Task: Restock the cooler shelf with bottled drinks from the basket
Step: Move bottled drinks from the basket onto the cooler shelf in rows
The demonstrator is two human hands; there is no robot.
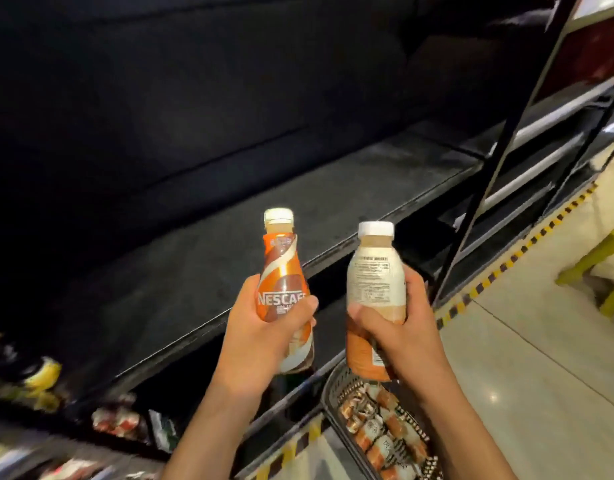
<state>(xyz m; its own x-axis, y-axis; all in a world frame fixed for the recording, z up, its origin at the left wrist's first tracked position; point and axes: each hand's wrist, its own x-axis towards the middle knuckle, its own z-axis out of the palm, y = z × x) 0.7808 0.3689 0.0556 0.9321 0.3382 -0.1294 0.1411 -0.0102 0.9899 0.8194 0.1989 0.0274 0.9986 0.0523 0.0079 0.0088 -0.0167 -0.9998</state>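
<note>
Gripped Nescafé bottle point(282, 271) in left hand point(264, 330), fingers curled round label | gripped white-labelled coffee bottle point(372, 271) in right hand point(400, 329) likewise | held both roughly upright near basket point(329, 393), short of cooler shelf point(201, 258) | judged mid-transfer; next called for reaching forward, standing both upright.

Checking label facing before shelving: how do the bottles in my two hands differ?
The left-hand bottle shows its orange Nescafe front; the right-hand bottle shows a pale fine-print panel. The left-hand bottle's cap sits higher in view than the right-hand bottle's. Both have white caps and stand roughly upright.
</note>
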